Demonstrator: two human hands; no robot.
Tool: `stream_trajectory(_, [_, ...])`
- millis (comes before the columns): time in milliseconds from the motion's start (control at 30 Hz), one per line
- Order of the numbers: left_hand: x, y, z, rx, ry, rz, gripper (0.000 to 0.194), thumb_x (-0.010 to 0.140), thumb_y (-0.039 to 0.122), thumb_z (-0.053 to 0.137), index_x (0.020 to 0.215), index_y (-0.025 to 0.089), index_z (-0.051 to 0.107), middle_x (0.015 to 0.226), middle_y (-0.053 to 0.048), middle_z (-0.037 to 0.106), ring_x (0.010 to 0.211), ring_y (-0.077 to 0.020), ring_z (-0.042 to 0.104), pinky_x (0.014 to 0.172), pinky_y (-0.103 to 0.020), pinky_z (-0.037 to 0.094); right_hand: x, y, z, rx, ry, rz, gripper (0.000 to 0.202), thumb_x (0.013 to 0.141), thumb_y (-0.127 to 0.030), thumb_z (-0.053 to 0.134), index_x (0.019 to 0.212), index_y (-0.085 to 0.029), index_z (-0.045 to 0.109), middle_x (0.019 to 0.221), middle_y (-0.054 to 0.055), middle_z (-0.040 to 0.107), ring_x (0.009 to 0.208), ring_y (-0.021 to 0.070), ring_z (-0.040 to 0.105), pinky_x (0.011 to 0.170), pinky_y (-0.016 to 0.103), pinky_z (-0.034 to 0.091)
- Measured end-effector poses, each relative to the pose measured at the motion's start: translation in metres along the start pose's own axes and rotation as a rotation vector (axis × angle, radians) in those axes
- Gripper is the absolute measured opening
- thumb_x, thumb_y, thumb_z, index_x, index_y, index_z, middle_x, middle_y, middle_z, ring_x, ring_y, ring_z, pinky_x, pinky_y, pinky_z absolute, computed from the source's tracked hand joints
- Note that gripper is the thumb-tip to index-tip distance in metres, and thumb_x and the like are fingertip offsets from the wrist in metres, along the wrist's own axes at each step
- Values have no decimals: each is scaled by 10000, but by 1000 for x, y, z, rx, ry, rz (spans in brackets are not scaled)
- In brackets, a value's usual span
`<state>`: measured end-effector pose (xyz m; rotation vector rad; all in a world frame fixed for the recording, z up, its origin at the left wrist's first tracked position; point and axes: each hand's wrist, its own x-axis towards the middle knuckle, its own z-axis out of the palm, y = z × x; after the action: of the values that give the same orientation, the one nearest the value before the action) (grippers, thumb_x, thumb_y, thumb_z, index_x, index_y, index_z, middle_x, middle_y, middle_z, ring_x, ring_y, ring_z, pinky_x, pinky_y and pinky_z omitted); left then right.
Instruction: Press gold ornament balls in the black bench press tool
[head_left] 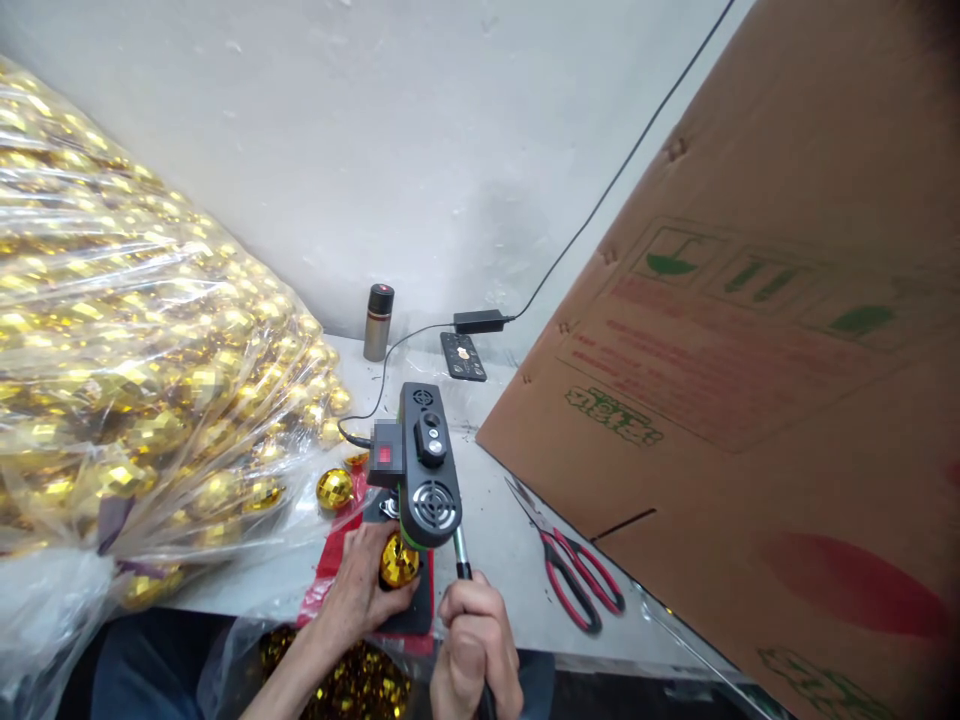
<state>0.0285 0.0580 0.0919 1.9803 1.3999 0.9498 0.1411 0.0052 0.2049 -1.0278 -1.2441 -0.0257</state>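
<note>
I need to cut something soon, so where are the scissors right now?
In the head view, the scissors lie open on the tabletop, right of the right hand and beside the cardboard box.

And there, towards eight o'clock, dark blue cloth trousers (146, 665) came into view, softly creased! More of that blue showed between five and six; left hand (367, 580) and right hand (476, 635) were bare.
</note>
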Motion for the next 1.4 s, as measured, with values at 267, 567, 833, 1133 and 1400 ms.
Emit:
stream_trajectory(267, [-2, -3, 3, 27, -1, 13, 452, 788, 255, 761, 1220, 221, 634, 1077, -82, 718, 992, -314, 648, 891, -445, 509, -7, -12, 8, 39, 73, 120, 366, 1095, -185, 358, 742, -216, 453, 786, -69, 492, 706, 72, 479, 1035, 275, 475])
stream_trajectory(567, [-3, -2, 4, 22, 12, -7, 408, 792, 264, 766, 1179, 217, 646, 1035, -76, 695, 966, -305, 631, 868, -427, 503, -9, -12, 9, 38, 83, 111, 362, 1083, -158, 350, 741, -217, 451, 794, -65, 488, 707, 77, 474, 1034, 279, 474])
stream_trajectory(833, [-1, -2, 3, 22, 10, -2, 379, 788, 283, 762, 1144, 210, 652, 1012, -79, 697, 959, -308, 633, 866, -437, 505, -10, -10, 10, 56, 97, 103, 377, 1097, -196, 375, 729, -211, 455, 782, -64, 491, 698, 70, 478, 1031, 275, 485])
stream_trajectory(1133, [1, 4, 2, 53, 29, 2, 361, 736, 255, 769, 1078, 216, 658, 967, -67, 708, 911, -298, 651, 833, -423, 521, -7, 16, 2, 12, 58, -155, 382, 1077, -186, 402, 705, -216, 481, 677, -69, 532, 571, 69, 526, 907, 279, 535])
stream_trajectory(1400, [2, 5, 1, 49, 10, -14, 385, 741, 252, 757, 1112, 208, 666, 1003, -83, 724, 940, -313, 664, 852, -449, 532, -14, 30, 4, 11, 78, -191, 396, 1078, -179, 377, 692, -219, 456, 662, -74, 513, 533, 64, 508, 871, 296, 536])
